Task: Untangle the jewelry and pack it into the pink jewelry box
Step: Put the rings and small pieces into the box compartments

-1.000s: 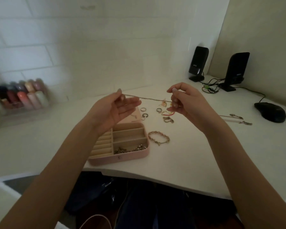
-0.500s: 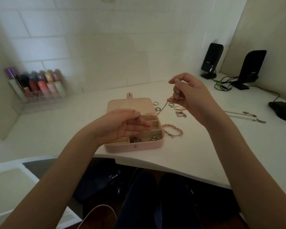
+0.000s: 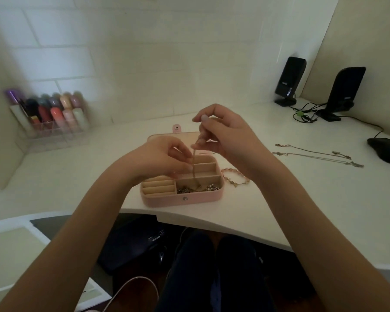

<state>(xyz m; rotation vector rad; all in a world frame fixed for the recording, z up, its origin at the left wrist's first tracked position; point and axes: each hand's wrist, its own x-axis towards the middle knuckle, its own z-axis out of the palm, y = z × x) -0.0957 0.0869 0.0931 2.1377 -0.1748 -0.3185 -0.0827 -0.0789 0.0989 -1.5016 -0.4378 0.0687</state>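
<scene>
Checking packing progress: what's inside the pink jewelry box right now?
The pink jewelry box holds tangled jewelry in its front compartment, where the chain hangs down. Ring slots look empty. The left hand hides the rest.

White desk (image 3: 279, 210) with a curved front edge. Open pink jewelry box (image 3: 182, 199) lies under the left hand (image 3: 158, 161); a beaded bracelet (image 3: 235, 177) lies below the right hand (image 3: 230, 136), two thin chains (image 3: 313, 154), a black mouse (image 3: 387, 152) and two black speakers (image 3: 289, 82) further right. A clear organizer of bottles (image 3: 52, 118) stands far left of the left hand.
</scene>
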